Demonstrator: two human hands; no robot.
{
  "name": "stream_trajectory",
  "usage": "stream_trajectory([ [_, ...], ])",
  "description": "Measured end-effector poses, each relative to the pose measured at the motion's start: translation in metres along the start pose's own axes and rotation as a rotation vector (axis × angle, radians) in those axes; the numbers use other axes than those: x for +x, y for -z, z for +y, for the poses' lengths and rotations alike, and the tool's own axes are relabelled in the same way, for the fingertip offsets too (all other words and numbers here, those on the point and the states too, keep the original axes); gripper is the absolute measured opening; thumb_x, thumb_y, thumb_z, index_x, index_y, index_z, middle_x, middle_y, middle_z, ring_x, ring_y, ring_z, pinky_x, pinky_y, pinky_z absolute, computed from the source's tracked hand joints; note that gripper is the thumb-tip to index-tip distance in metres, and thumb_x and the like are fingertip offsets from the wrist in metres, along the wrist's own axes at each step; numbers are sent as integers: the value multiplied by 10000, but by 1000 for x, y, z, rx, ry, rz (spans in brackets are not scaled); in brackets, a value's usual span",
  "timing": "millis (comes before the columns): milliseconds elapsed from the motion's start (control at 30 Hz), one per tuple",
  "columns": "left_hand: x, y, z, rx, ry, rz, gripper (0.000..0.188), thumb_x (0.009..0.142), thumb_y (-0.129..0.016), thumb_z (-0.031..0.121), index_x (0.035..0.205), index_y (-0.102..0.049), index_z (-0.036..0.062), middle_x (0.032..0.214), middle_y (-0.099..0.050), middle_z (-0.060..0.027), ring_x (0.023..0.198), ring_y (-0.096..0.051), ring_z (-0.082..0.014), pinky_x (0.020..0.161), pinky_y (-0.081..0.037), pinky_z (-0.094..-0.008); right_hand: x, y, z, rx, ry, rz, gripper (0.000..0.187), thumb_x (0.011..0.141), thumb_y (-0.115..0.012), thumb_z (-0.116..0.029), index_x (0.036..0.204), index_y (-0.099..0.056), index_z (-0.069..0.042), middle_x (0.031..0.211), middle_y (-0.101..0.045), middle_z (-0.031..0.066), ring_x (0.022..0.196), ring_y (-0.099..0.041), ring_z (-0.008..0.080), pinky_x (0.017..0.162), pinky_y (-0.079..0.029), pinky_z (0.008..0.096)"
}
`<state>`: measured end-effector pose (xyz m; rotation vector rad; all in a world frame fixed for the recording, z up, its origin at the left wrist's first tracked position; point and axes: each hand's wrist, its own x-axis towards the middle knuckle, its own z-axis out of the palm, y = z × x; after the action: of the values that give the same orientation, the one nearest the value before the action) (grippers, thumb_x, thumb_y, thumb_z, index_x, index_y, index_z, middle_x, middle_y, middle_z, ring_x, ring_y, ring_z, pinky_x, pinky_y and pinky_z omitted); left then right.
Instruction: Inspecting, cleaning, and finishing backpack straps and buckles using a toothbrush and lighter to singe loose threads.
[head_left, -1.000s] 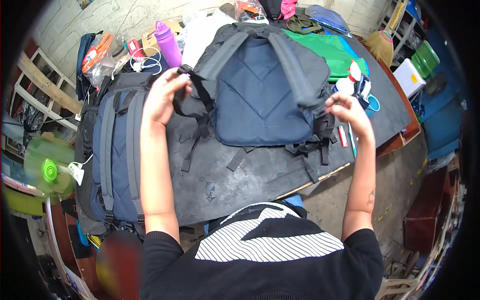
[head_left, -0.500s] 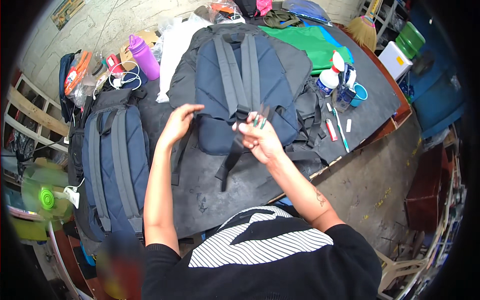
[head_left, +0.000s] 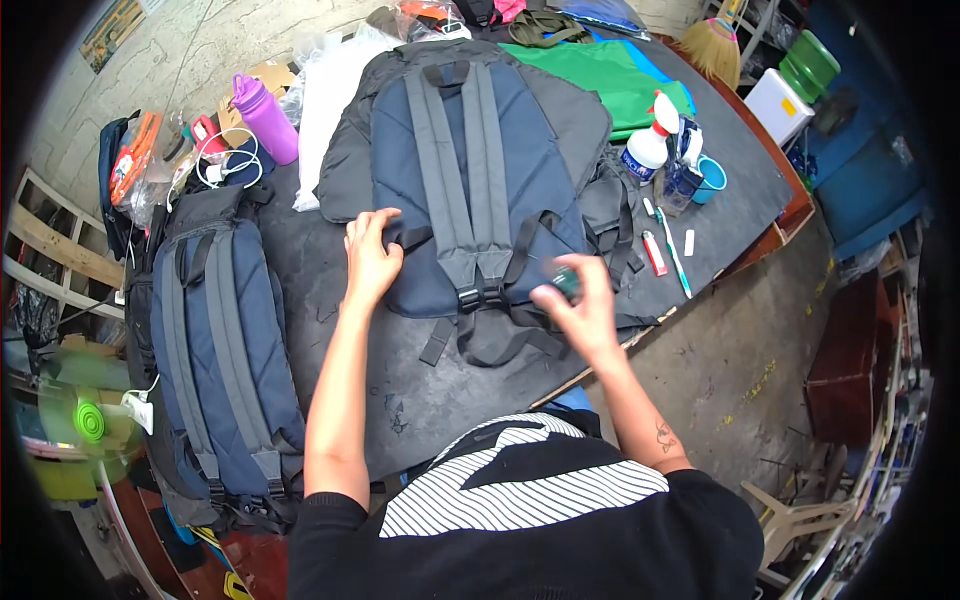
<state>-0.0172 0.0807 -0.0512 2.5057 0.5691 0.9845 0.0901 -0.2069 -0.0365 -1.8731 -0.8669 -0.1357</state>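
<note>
A navy backpack with grey shoulder straps lies strap side up on the black table. Its straps meet at black buckles near the bottom, and loose black webbing loops over the near edge. At the backpack's left edge, my left hand has its fingers and thumb closed on the side by a short black strap. My right hand, raised over the lower right corner, is closed round small green-handled thread snips, blurred by motion.
A second navy backpack lies at the left. Behind stands a purple bottle. On the right are a spray bottle, a blue cup, a toothbrush and a red lighter. Green fabric lies at the back.
My right hand has left the buckles and moved right and nearer with the snips. My left hand has come down onto the backpack's side. The straps now lie flat, webbing looped.
</note>
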Motion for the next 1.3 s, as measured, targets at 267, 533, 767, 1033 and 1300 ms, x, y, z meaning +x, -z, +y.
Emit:
stream_trajectory([
  [267,-31,-37,101,-329,-157,-84,328,730,-663,75,1052,-610,41,1017,-583,-115,1010,-526,-286,905,-408,-376,-1,43,66,-183,-143,130,267,727,-753,-140,948,-651,-31,877,-565,47,762,-580,168,632,-443,284],
  [533,-47,-60,98,-240,-125,-206,439,708,-705,149,1124,-595,59,1113,-546,-110,1118,-475,-284,971,-350,-396,-3,37,77,-211,-95,177,237,704,-757,-117,906,-666,-34,846,-559,71,724,-584,209,596,-448,310],
  [767,-50,-64,94,-241,-116,-211,469,694,-724,188,1128,-596,63,1131,-543,-107,1145,-467,-283,987,-338,-399,3,29,89,-184,-58,304,191,736,-734,-106,879,-640,-20,841,-578,65,750,-587,196,656,-458,301],
  [1033,-52,-65,92,-215,-107,-232,553,686,-735,200,1192,-553,74,1164,-532,-116,1191,-443,-299,1010,-325,-415,16,21,90,614,-669,-52,193,805,-711,-126,929,-621,-8,740,-601,10,596,-487,50,566,-391,211],
  [1300,-53,-64,85,-272,-92,-275,561,708,-729,208,1216,-537,66,1220,-521,-121,1219,-440,-298,1036,-312,-408,5,40,126,1433,-718,149,316,938,-547,-325,716,-486,-108,553,-376,-23,438,-314,80,443,-286,225],
])
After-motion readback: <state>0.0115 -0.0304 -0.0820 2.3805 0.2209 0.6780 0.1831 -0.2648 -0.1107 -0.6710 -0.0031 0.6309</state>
